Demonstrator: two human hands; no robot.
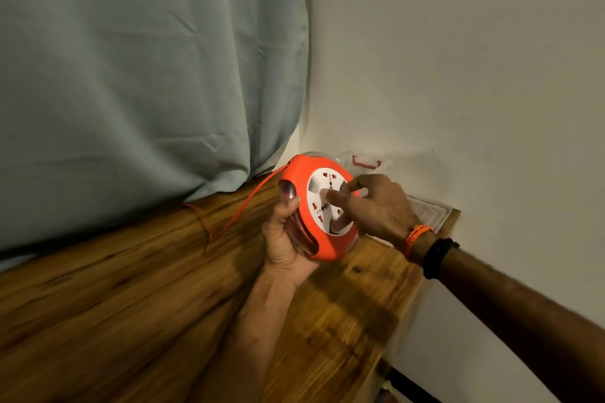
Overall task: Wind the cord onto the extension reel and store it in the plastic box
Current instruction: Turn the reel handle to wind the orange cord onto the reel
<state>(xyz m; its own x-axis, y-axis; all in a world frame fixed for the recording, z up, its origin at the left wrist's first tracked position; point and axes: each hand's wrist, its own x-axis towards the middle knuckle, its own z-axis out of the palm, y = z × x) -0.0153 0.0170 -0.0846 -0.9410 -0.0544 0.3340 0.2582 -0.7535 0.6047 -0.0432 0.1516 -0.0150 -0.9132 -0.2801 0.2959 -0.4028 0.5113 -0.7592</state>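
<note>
Above the wooden tabletop [131, 288] I grip the round orange extension reel [319, 211] in my left hand [283, 239], fingers curled round its rim. My right hand [370, 203] pinches the white socket disc, so I judge winding is under way. Orange cord [248, 203] trails left of the reel; its end is hidden. Next: keep turning. Behind the reel, the clear plastic box [425, 209] is hard to make out.
</note>
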